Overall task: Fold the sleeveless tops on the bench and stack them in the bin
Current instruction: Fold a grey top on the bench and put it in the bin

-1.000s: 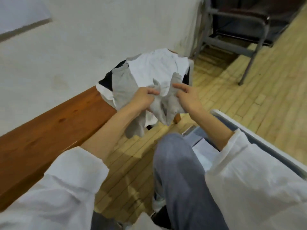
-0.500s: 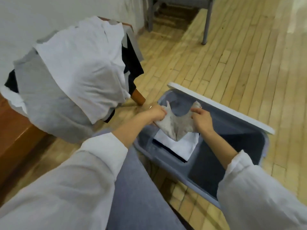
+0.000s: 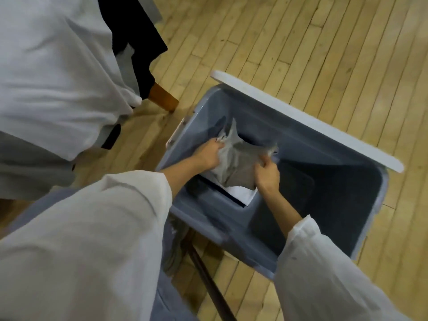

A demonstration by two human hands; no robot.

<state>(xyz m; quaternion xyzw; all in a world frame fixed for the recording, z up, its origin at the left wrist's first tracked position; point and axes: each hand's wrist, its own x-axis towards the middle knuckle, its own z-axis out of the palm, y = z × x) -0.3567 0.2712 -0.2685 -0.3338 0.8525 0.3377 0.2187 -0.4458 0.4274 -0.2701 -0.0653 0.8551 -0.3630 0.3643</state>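
Folded grey fabric sleeveless top (image 3: 236,163): inside the bin, toward its 9 o'clock end, lying on the stack, crumpled, with two strap points sticking up at 12 and 2 o'clock.

Left hand (image 3: 209,154): fingers curled round the 9 o'clock edge of the grey top, gripping it.

Right hand (image 3: 266,174): at 3 o'clock of the top, fingers curled and pinching its edge.

Grey-blue rectangular plastic bin (image 3: 342,181): on the floor, right of frame centre, open; 3 o'clock half bare and dark.

Flat white bin lid (image 3: 301,119): along the rim at 12 to 2 o'clock.

Folded white garment (image 3: 242,194): directly under the grey top, one corner showing at 6 o'clock, a thin dark edge beneath it.

Heap of unfolded tops at 10 o'clock of the frame: large white one (image 3: 58,77) uppermost, grey one (image 3: 27,163) below, black one (image 3: 134,42) hanging at 12 o'clock.

Brown wooden bench leg (image 3: 163,98): just beside the bin's 10 o'clock corner, apart from it.

Pale wooden plank floor (image 3: 301,42): under everything.

Loose white sleeves: left (image 3: 92,239) at 7 o'clock, right (image 3: 324,274) at 5 o'clock.
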